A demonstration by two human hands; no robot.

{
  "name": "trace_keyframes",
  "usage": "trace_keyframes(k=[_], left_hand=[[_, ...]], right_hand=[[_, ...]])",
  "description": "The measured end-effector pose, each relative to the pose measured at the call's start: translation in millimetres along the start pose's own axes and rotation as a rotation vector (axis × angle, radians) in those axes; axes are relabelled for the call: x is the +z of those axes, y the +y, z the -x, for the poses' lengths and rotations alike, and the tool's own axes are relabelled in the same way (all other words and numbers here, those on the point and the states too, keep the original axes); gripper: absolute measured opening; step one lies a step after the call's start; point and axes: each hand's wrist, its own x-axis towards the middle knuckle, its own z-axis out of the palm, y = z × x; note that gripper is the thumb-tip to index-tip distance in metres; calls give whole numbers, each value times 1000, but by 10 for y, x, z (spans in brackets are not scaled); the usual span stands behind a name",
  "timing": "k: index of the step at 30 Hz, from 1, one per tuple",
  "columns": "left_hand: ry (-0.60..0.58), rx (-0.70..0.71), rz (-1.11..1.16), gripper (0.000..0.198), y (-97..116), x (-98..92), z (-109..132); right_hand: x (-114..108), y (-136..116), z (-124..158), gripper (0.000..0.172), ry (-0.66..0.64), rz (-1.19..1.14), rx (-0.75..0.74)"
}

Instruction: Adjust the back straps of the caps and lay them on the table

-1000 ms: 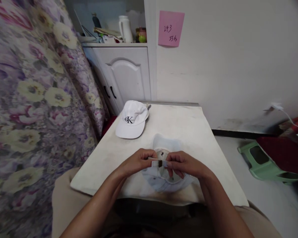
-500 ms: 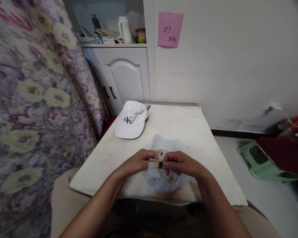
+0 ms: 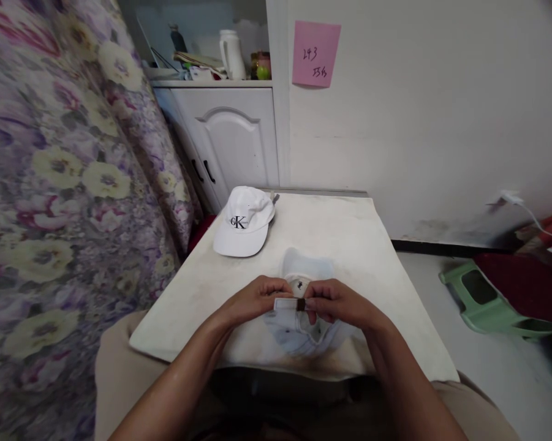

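Observation:
A pale blue cap (image 3: 298, 340) lies upside down at the near side of the table, its brim pointing away from me and its inside showing. Between my hands its back strap (image 3: 285, 304) is stretched level, with a dark brownish buckle (image 3: 301, 304) on it. My left hand (image 3: 264, 295) is closed in a pinch on the strap's left part. The fingers of my right hand (image 3: 333, 300) pinch the strap right beside the buckle. My fingers hide part of the cap's opening.
A white cap (image 3: 248, 220) with black letters sits at the far left of the white-covered table (image 3: 331, 220). A floral curtain (image 3: 73, 214) hangs on the left. Behind are a white cabinet (image 3: 234, 135) and a wall; a green stool (image 3: 482, 300) stands at right.
The buckle has shifted slightly right along the strap, closer to my right fingertips. More of the strap shows to its left. Both hands stay nearly in place.

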Motion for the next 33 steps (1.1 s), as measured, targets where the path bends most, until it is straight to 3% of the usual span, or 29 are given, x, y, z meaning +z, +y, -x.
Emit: trace_keyframes(k=[5, 10, 15, 25, 33], left_hand=[[-8, 95, -70, 16, -40, -86, 40], [10, 138, -167, 16, 116, 43, 49], [39, 118, -207, 17, 238, 146, 48], [84, 125, -112, 20, 228, 117, 176], [65, 42, -97, 19, 254, 283, 107]], right_hand=[[-33, 20, -2, 27, -3, -48, 4], [-124, -104, 169, 23, -2, 18, 14], [-194, -157, 260, 23, -13, 71, 32], [-143, -129, 195, 25, 35, 99, 69], [-98, -102, 185, 25, 20, 81, 58]])
